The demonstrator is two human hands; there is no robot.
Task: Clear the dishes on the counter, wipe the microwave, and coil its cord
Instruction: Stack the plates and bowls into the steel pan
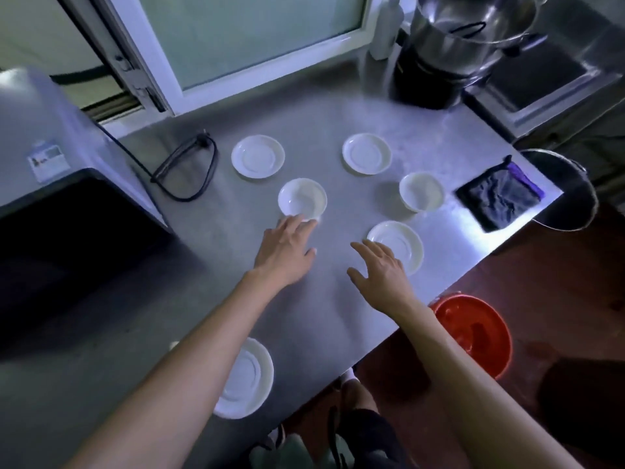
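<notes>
— Steel counter [324,299], dull grey, with white dishes scattered over it. What are the hands doing?

— The left hand [285,253] lies flat, fingers straight, its fingertips [297,221] at the near rim of a small white bowl [302,199]. Whether they touch the rim is hard to tell. It grasps nothing.

— And the right?

— The right hand [380,269] is spread and loose too, holding nothing, with its fingers over the near edge of a saucer [400,243], hiding part of it.

— Other dishes?

— Two saucers farther back, one to the left [257,156] and one to the right [367,153]. A second bowl [421,191] sits just beside a dark folded cloth [499,198] at the counter's right edge. A larger plate [245,379] near the front is half covered by the left forearm.

— The microwave?

— The microwave [57,184] is at the far left, cut off by the frame; its door is only a dark patch. Its black cord [189,167] lies loosely looped on the counter beside it, well apart from both hands.

— Anything else?

— A metal pot [473,32] at the back, blurred, and a red bucket [473,328] on the floor, partly behind the right forearm.
</notes>
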